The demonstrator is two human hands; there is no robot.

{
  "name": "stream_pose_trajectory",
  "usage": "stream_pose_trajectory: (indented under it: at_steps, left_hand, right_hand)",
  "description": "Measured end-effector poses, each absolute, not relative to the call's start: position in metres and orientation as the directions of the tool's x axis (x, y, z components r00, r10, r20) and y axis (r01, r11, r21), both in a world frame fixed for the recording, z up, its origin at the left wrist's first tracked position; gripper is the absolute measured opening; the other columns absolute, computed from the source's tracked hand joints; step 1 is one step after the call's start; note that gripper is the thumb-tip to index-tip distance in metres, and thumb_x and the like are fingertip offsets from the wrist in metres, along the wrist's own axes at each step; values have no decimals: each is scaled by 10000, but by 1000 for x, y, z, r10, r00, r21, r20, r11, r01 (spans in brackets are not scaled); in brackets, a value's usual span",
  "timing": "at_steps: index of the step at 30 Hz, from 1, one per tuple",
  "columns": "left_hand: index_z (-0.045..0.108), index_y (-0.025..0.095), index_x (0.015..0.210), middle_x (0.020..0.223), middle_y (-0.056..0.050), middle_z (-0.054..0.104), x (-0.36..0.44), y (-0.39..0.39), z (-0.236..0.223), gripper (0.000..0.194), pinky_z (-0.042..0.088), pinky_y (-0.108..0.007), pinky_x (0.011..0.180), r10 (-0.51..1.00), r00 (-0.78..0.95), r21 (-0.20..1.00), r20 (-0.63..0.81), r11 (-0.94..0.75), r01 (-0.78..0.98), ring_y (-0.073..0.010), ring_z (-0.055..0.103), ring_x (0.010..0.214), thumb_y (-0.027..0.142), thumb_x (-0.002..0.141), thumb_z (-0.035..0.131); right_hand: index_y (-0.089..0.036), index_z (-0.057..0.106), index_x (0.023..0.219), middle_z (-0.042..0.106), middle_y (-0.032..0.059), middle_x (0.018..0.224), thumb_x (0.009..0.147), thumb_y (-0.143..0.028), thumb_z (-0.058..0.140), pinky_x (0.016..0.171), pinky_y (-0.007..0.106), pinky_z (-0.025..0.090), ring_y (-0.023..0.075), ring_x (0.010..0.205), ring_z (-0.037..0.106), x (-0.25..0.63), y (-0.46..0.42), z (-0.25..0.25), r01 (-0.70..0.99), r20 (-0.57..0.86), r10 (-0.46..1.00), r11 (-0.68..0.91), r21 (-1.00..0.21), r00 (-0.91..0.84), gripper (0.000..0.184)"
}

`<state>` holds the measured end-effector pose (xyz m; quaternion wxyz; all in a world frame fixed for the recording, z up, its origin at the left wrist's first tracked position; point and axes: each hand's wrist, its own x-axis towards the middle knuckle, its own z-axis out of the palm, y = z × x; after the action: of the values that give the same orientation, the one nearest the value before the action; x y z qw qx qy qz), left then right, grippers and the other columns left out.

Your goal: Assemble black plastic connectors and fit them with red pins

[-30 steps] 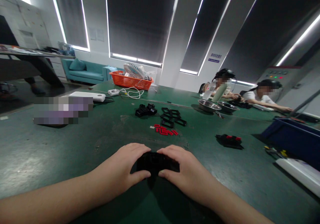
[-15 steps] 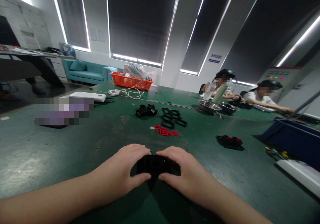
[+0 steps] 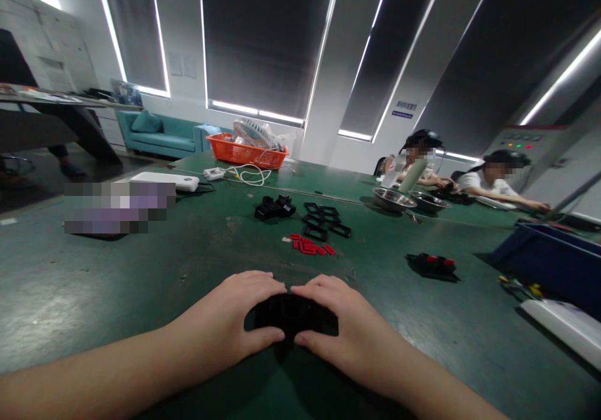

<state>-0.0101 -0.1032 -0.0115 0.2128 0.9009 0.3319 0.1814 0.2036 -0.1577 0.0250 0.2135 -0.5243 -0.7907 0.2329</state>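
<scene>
A dark black plastic part [image 3: 293,310] sits low in the middle of the head view, between my two hands. My left hand [image 3: 246,310] grips its left side, thumb in front and fingers behind. On the other side my right hand [image 3: 335,313] holds it the same way. The fingertips of both hands nearly meet along its far edge. Its details are lost in shadow. Beyond the hands lie several small red rings [image 3: 312,246], several black rectangular frames [image 3: 315,232] and a pile of black parts [image 3: 275,207].
On the green table [image 3: 211,251] stand an orange basket [image 3: 248,153] with a fan, a white power strip [image 3: 164,182] and metal bowls [image 3: 393,199]. To the right are a black-and-red assembly [image 3: 432,266] and a blue bin [image 3: 549,263]. Two people sit at the far right.
My fingertips have drawn slightly closer together along the far edge of the black part. Everything else stays where it was.
</scene>
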Motion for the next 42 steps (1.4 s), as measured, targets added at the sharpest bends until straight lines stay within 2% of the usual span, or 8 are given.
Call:
stream_pose_trajectory:
  at_steps: [3, 10, 17, 42]
  left_hand:
    - [632, 245, 1237, 1284, -76, 663, -10, -103, -12, 472, 373, -499, 1096, 674, 711, 505, 202, -694, 514, -302, 546, 1252, 281, 777, 736]
    - [646, 247, 1220, 1296, -68, 657, -10, -102, -9, 458, 379, -486, 1099, 664, 729, 484, 162, -698, 528, -307, 538, 1266, 269, 776, 755]
    - [661, 244, 1193, 1274, -62, 672, -10, -101, -10, 438, 379, -480, 1099, 653, 735, 506, 185, -704, 498, -305, 538, 1268, 234, 767, 763]
    - [663, 239, 1197, 1283, -65, 666, -9, -100, -11, 445, 374, -466, 1104, 657, 734, 496, 175, -702, 511, -309, 535, 1267, 263, 764, 768]
  right_hand:
    - [-230, 684, 1145, 678, 53, 1086, 714, -193, 798, 939, 372, 438, 231, 1052, 577, 203, -157, 25, 737, 90, 931, 337, -586, -354, 447]
    - [-237, 716, 1061, 684, 36, 1041, 735, -141, 774, 913, 336, 428, 212, 1019, 578, 199, -157, 28, 737, 74, 936, 318, -597, -345, 345]
    - [-223, 718, 1052, 671, 31, 1049, 750, -129, 753, 914, 324, 419, 199, 1023, 565, 198, -159, 28, 734, 68, 940, 305, -607, -335, 319]
    - [-191, 732, 1008, 690, 34, 1031, 731, -126, 770, 899, 310, 421, 196, 1012, 580, 198, -159, 29, 738, 65, 942, 299, -605, -329, 287]
